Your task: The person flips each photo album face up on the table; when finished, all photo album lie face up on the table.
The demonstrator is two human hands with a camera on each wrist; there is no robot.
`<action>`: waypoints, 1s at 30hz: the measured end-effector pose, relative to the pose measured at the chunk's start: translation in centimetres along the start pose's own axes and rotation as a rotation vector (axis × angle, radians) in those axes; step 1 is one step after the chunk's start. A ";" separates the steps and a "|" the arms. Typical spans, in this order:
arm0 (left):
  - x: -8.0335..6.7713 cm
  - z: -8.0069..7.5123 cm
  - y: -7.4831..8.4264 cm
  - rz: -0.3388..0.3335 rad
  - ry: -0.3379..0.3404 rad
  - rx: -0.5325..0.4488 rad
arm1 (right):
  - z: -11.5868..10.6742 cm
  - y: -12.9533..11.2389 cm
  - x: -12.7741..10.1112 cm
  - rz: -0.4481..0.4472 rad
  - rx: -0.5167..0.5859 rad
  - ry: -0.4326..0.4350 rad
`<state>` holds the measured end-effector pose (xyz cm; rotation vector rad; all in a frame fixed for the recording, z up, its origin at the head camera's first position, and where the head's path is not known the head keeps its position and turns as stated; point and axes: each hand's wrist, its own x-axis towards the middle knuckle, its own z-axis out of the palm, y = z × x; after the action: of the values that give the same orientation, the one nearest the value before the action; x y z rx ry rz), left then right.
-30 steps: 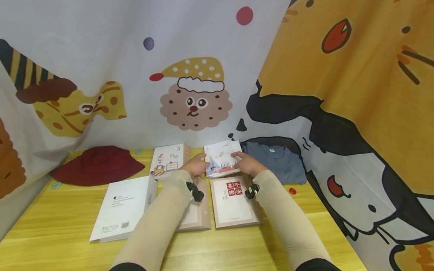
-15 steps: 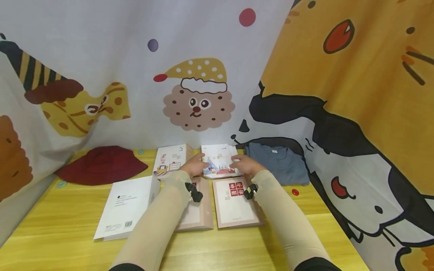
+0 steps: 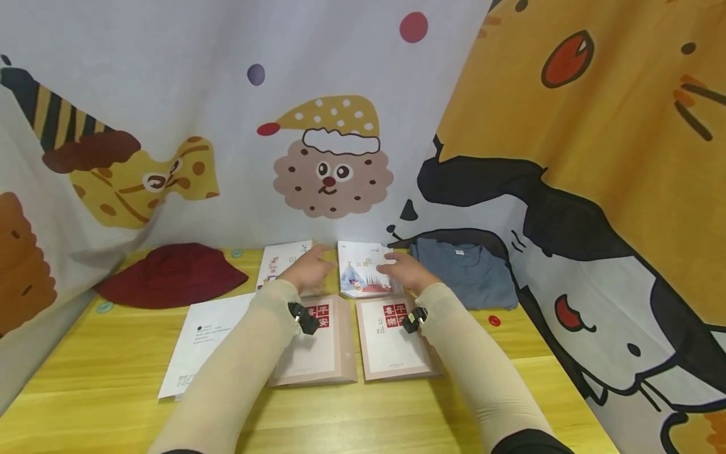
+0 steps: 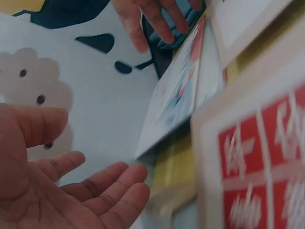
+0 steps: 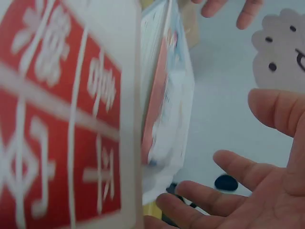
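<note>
My left hand (image 3: 306,270), fingers spread, is over the right side of the white illustrated book (image 3: 282,253) at the back left. Beside it lies a second white book with a blue tent picture (image 3: 360,268). My right hand (image 3: 409,271) is at that book's right edge, its fingers extended and apart in the right wrist view. Just in front lie two pink-edged books with red squares of characters, a left one (image 3: 317,353) and a right one (image 3: 391,347). In the left wrist view the left palm and fingers (image 4: 114,191) hold nothing.
A dark red bucket hat (image 3: 172,277) lies at the back left, a folded grey-blue shirt (image 3: 465,271) at the back right. A white book, back cover up (image 3: 198,340), is partly hidden by the left sleeve. A red button (image 3: 495,321) lies near the shirt. A printed curtain (image 3: 238,157) stands behind.
Both hands have let go of the tent-picture book, which was tilted and now lies straight beside the back-left book. The left hand has moved away to the left; the right has shifted only slightly.
</note>
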<state>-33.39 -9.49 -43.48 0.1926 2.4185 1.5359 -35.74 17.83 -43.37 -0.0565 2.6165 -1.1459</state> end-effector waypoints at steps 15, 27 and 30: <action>-3.4 -7.1 -3.2 -0.079 0.113 0.068 | 5.4 -5.4 -1.2 -0.208 0.116 -0.010; -5.0 -9.7 -5.0 -0.176 0.125 0.105 | 9.8 -7.8 -0.8 -0.262 0.069 -0.088; -5.1 -10.3 -5.4 -0.232 0.107 0.110 | 10.3 -8.3 -0.8 -0.252 0.067 -0.122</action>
<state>-31.36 -22.05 -43.44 -0.1489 2.5056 1.3441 -32.75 4.90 -43.83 -0.4400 2.5125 -1.2663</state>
